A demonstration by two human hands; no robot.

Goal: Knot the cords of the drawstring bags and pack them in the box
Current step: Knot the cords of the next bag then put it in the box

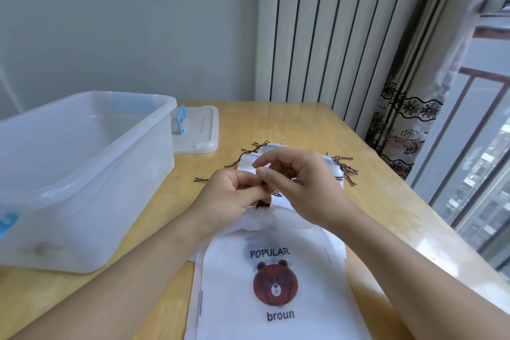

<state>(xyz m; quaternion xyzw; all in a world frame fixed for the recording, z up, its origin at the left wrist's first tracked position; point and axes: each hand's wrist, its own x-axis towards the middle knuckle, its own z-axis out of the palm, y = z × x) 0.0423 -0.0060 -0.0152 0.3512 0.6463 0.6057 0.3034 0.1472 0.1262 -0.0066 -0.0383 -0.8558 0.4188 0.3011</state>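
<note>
We see the brown cord (263, 203) at the gathered mouth of the nearest white drawstring bag (276, 284), pinched between the curled fingers of the left hand (234, 196) and the right hand (298, 185). More bags (329, 163) lie stacked beyond the hands; their count cannot be told. One translucent box (82, 174) stands left on the wooden table (386, 215), one lid (198, 130) behind it.

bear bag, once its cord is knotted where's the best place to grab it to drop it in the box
Probably by the gathered neck of the bear bag, just below the brown cord, where both hands already work. The cloth bunches there into a narrow bundle the fingers can close round, while the body lies flat and limp. Lift from above, then carry it left to the open box.
</note>
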